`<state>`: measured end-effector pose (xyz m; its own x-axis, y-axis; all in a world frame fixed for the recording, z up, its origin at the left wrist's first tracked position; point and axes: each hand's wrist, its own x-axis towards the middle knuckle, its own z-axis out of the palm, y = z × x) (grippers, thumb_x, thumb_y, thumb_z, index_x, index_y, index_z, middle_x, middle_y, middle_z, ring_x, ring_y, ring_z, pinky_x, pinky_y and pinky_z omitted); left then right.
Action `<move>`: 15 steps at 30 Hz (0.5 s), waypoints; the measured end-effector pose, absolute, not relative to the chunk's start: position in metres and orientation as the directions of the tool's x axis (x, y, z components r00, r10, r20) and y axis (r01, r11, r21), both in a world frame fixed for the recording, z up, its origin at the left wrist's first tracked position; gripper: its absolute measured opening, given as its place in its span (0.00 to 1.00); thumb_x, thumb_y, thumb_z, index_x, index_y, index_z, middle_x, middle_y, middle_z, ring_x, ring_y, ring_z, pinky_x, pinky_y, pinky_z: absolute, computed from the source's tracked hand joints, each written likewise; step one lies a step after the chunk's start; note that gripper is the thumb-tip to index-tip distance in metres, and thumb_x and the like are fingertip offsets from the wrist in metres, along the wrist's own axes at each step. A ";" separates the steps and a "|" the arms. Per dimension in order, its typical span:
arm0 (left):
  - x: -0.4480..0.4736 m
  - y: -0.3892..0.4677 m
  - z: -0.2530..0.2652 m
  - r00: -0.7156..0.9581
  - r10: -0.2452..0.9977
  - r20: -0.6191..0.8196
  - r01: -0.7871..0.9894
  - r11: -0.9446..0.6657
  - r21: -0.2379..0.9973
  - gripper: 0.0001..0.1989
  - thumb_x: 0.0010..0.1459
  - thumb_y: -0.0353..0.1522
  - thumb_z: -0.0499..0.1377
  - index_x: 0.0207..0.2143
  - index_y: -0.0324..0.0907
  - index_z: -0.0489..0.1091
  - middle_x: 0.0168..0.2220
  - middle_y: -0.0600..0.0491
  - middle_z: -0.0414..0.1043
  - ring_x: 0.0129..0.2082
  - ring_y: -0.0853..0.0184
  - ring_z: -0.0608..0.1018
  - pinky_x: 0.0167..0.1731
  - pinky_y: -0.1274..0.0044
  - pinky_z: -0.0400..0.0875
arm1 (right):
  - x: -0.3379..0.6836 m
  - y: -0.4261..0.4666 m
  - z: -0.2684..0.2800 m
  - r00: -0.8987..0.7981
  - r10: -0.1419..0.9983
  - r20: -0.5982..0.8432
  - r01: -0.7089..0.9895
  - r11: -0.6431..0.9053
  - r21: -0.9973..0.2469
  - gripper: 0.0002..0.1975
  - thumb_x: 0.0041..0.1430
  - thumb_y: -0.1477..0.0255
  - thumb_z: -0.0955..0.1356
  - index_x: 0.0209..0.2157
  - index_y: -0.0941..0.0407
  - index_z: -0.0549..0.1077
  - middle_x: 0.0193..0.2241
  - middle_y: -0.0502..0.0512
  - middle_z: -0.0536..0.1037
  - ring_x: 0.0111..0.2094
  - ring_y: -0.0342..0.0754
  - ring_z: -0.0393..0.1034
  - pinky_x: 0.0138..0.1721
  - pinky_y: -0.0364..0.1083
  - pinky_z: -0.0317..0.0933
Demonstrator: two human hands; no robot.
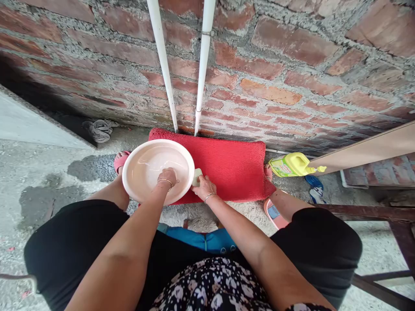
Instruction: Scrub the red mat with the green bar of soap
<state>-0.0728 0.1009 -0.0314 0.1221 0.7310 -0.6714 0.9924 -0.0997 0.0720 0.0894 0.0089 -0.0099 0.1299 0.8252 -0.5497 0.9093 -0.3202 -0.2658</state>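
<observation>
A pale pink basin [129, 166] with clear water in it stands on the left part of a red mat [230, 168]. My left hand [167, 176] is inside the basin, dipped at the water, its fingers bent downward and partly hidden. Just outside the basin's right rim, my right hand [205, 188] is closed around a small pale greenish block [196, 176], a brush or a bar of soap; I cannot tell which. The block is close against the rim, above the mat. The mat has a rough, textured surface.
A brick wall [259, 65] with two white pipes [202, 65] rises behind the mat. To the right are a yellow bottle [290, 165] and a blue-and-white item [315, 188]. A grey rag [100, 129] lies at left by a white panel [39, 121]. Wet patches mark the concrete.
</observation>
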 end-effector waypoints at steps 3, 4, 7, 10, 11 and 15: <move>-0.072 0.103 -0.033 0.149 0.735 -0.661 0.987 -0.151 0.055 0.29 0.45 0.39 0.63 0.48 0.33 0.65 0.46 0.38 0.71 0.47 0.55 0.73 0.44 0.72 0.67 | 0.132 0.002 -0.009 0.178 0.817 -0.548 0.922 -0.333 -0.198 0.25 0.48 0.54 0.67 0.47 0.49 0.64 0.45 0.53 0.66 0.40 0.48 0.68 0.36 0.45 0.58; -0.072 0.103 -0.034 0.152 0.733 -0.663 0.987 -0.153 0.057 0.29 0.45 0.39 0.63 0.48 0.33 0.65 0.46 0.38 0.70 0.47 0.55 0.73 0.44 0.72 0.67 | 0.156 -0.004 -0.008 0.245 0.805 -0.541 0.909 -0.385 -0.161 0.25 0.49 0.53 0.67 0.47 0.49 0.64 0.45 0.53 0.66 0.40 0.48 0.68 0.36 0.45 0.58; -0.073 0.102 -0.035 0.148 0.727 -0.671 0.988 -0.132 0.076 0.28 0.46 0.39 0.63 0.47 0.32 0.65 0.46 0.36 0.70 0.48 0.53 0.72 0.44 0.70 0.67 | 0.243 -0.030 -0.002 0.519 0.687 -0.508 0.783 -0.621 -0.041 0.25 0.49 0.53 0.66 0.46 0.51 0.66 0.46 0.54 0.67 0.38 0.48 0.69 0.35 0.45 0.59; -0.075 0.100 -0.032 0.155 0.737 -0.658 0.988 -0.103 0.118 0.29 0.46 0.39 0.63 0.49 0.31 0.63 0.48 0.36 0.68 0.50 0.54 0.70 0.45 0.72 0.66 | 0.323 -0.060 0.008 0.711 0.517 -0.477 0.625 -0.775 0.091 0.25 0.48 0.55 0.67 0.45 0.54 0.67 0.46 0.58 0.67 0.40 0.52 0.68 0.37 0.47 0.59; -0.076 0.100 -0.030 0.158 0.741 -0.652 0.987 -0.096 0.130 0.30 0.47 0.38 0.63 0.49 0.31 0.62 0.49 0.36 0.67 0.51 0.54 0.69 0.45 0.72 0.66 | 0.341 -0.067 0.012 0.744 0.476 -0.469 0.586 -0.802 0.116 0.24 0.49 0.55 0.67 0.44 0.55 0.67 0.44 0.59 0.68 0.41 0.53 0.68 0.37 0.47 0.59; -0.077 0.098 -0.026 0.164 0.742 -0.650 0.985 -0.084 0.152 0.29 0.47 0.38 0.62 0.48 0.29 0.63 0.48 0.35 0.68 0.49 0.54 0.70 0.46 0.71 0.65 | 0.336 -0.072 0.017 0.758 0.506 -0.412 0.580 -0.812 0.069 0.24 0.50 0.53 0.66 0.42 0.55 0.68 0.41 0.58 0.69 0.39 0.52 0.68 0.35 0.46 0.59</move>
<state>-0.0766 0.0979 -0.0259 0.1640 0.7421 -0.6499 0.9847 -0.0842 0.1523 0.3363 -0.0721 0.0169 0.7577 0.5062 -0.4120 0.5799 -0.8118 0.0690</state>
